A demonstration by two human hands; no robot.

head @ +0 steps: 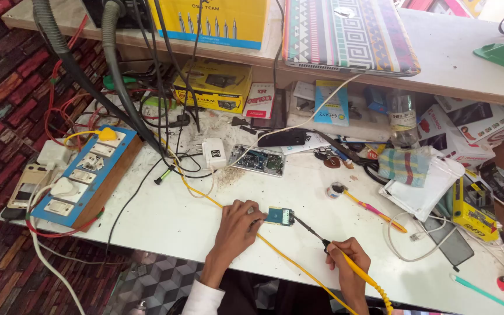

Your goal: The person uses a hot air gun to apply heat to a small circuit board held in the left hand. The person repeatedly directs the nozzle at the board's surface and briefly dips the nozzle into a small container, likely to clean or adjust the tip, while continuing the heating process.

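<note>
My left hand pins a small blue-green circuit board flat on the white worktable near its front edge. My right hand grips a yellow-handled soldering iron like a pen. Its dark tip reaches up-left and touches the board's right edge. The iron's yellow cord runs across the table toward the switchboard.
A blue switchboard with sockets lies at the left, with a white charger and an opened phone board behind my hands. Black hoses, boxes, a bottle, a yellow multimeter and loose cables crowd the back and right.
</note>
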